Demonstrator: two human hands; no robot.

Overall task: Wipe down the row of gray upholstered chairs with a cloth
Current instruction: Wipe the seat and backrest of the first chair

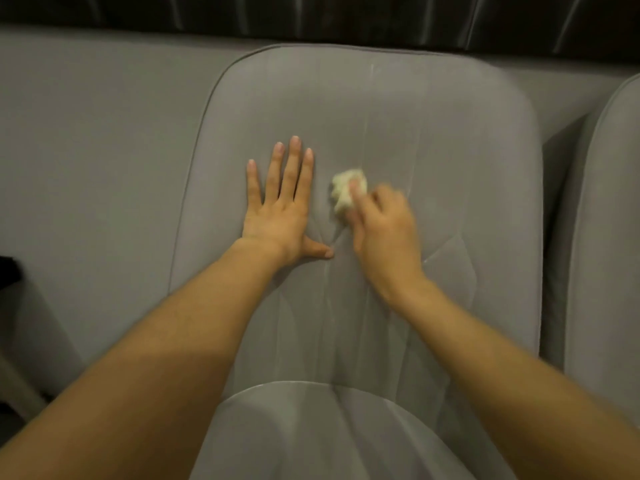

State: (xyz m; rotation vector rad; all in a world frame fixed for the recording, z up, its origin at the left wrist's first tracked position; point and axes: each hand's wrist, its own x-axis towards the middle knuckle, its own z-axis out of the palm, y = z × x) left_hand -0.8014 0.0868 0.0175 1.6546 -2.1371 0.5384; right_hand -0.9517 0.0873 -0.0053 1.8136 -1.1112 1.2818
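Observation:
A gray upholstered chair fills the middle of the head view, its backrest (433, 133) rising ahead and its seat cushion (311, 427) at the bottom. My left hand (282, 206) lies flat on the backrest with straight, spread fingers. Just to its right, my right hand (384, 230) grips a small crumpled pale-yellow cloth (346, 192) and holds it against the fabric; this hand is motion-blurred. Faint wet streaks run down the backrest.
A second gray chair (609, 220) stands at the right edge, with a narrow gap between the two. A gray upholstered panel (104, 150) runs behind on the left. A dark curtain (311, 15) hangs along the top. A dark object (8, 271) sits at the left edge.

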